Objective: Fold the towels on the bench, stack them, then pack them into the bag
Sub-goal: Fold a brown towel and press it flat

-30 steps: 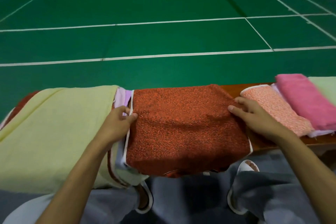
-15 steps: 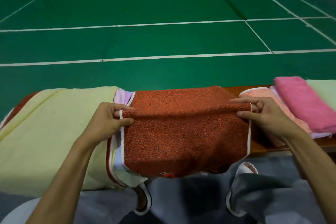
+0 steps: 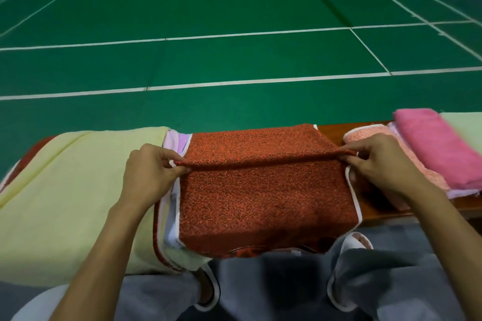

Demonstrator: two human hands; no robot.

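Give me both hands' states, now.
Left hand: pinches the red towel at its left edge.
Right hand: pinches the same towel at its right edge.

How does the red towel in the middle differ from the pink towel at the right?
The red towel is speckled with white edging; the pink towel is plain. The red towel lies spread wide, the left hand and right hand pinching a fold across it; the pink towel is folded narrow and untouched. Both are on the bench.

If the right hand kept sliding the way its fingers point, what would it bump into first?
Probably the raised fold of the red towel it pinches; farther along that line, the left hand.
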